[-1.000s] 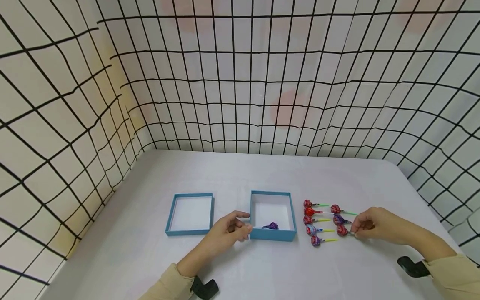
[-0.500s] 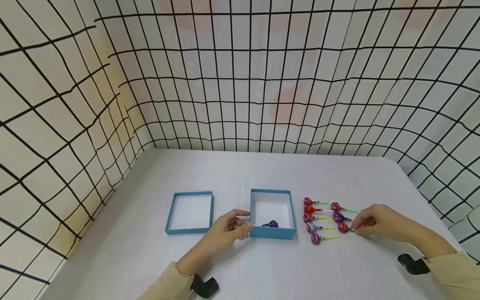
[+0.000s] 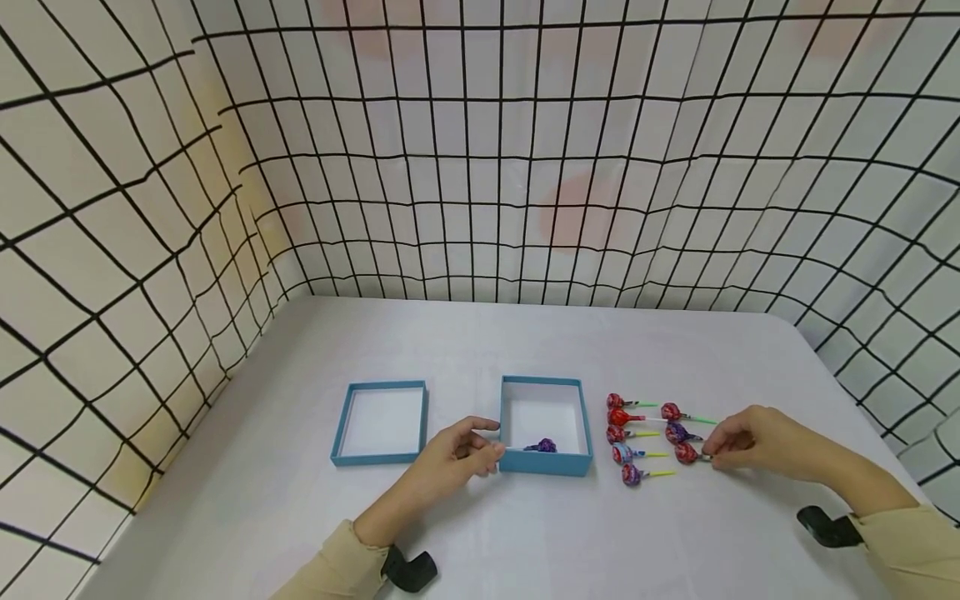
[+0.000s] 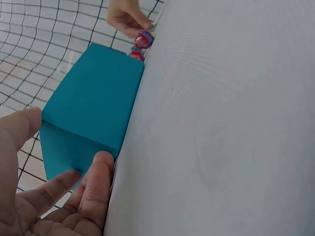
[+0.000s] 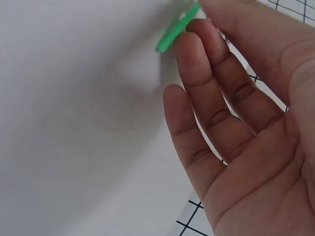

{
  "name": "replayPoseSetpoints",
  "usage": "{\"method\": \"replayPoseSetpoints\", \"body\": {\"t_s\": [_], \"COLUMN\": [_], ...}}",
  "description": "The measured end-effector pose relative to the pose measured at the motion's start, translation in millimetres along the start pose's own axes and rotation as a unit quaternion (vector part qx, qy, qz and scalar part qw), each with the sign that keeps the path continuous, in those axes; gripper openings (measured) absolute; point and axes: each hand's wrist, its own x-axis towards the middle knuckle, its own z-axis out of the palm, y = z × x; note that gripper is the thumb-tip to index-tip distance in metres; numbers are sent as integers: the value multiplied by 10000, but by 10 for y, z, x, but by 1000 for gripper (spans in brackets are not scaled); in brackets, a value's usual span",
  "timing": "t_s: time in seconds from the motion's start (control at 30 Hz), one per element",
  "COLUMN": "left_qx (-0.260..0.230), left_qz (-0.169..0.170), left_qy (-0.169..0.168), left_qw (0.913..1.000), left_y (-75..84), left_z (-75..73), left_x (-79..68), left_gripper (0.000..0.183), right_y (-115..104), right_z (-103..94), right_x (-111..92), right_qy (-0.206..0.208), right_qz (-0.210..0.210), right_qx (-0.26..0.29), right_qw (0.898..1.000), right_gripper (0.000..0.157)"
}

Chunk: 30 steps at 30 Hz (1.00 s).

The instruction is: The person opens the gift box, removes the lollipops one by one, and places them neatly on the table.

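In the head view, my left hand (image 3: 457, 458) touches the near-left corner of a blue open box (image 3: 544, 463). The left wrist view shows its thumb at the corner's top and other fingertips against the side wall. Inside the box, a purple-wrapped lollipop (image 3: 546, 446) lies along the near wall. My right hand (image 3: 765, 446) pinches the stick of a red-wrapped lollipop (image 3: 686, 452) at the near end of the right column. In the right wrist view, the green stick (image 5: 177, 29) shows at the thumb and fingertips; the wrapped head is mostly hidden there.
A shallow blue lid (image 3: 378, 461) with a white inside lies left of the box. Between box and right hand, several lollipops (image 3: 632, 475) lie in two columns, heads to the left. Black netting (image 3: 480, 208) over white walls surrounds the white table (image 3: 570, 542) at the back and sides.
The right hand has shifted very slightly, and the red lollipop in its fingers now lies a touch further right. The left hand and box stay in place; the head view tilts slightly.
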Motion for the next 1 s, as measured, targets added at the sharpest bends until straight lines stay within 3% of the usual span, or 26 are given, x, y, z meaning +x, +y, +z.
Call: {"method": "replayPoseSetpoints", "body": {"t_s": [0.27,0.43,0.67,1.0], "left_qx": [-37,-57,-75,-149], "left_qz": [-92,-102,-72,0], "left_qy": [33,36,56,1], "left_qw": [9999,9999,9999,9999], "left_y": [-10,3,3,-2], "left_z": [-13,-21,-15,14], "left_x": [-1,-11,-19,-13], "left_gripper": [49,49,49,48], "right_y": [-122,-342,-776,-1325], "right_z": [-120,-218,-344,-341], "right_x": [12,95,330,752], "right_qy": [35,33,-179,-607], "right_qz": [-50,-178,-404,-841], "right_qx": [29,34,374,429], "right_qw": [10000,9998,9983,9937], "right_gripper": [11,14,18,15]}}
